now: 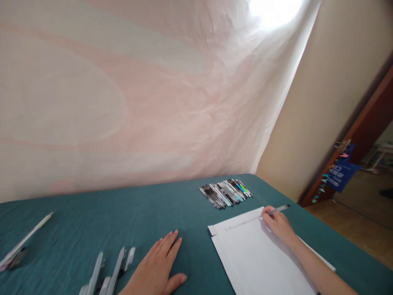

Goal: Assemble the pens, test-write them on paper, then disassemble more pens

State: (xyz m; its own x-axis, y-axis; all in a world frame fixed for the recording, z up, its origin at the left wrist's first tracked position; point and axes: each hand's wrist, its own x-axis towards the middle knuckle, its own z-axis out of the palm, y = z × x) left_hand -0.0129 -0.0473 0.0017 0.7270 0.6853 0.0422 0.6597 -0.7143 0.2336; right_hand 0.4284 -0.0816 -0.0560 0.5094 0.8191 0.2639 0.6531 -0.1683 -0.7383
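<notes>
My right hand (278, 224) is closed round a slim pen (280, 208), its dark end pointing up and to the right. The hand rests near the upper right edge of white paper sheets (254, 258), where a line of small dark marks runs along the top. My left hand (158, 262) lies flat on the green tablecloth with the fingers stretched out, apart from the paper. Just left of it are clear-barrelled pens (115, 270) and a small pale cap-like piece (130, 257). They are partly cut off by the lower frame edge.
A row of several pens (225, 193) lies side by side at the table's back right. At the far left is a long white stick-like thing (29, 235) with a dark blurred object (17, 259) beside it. A pale hanging sheet (153, 102) stands behind the table (123, 209).
</notes>
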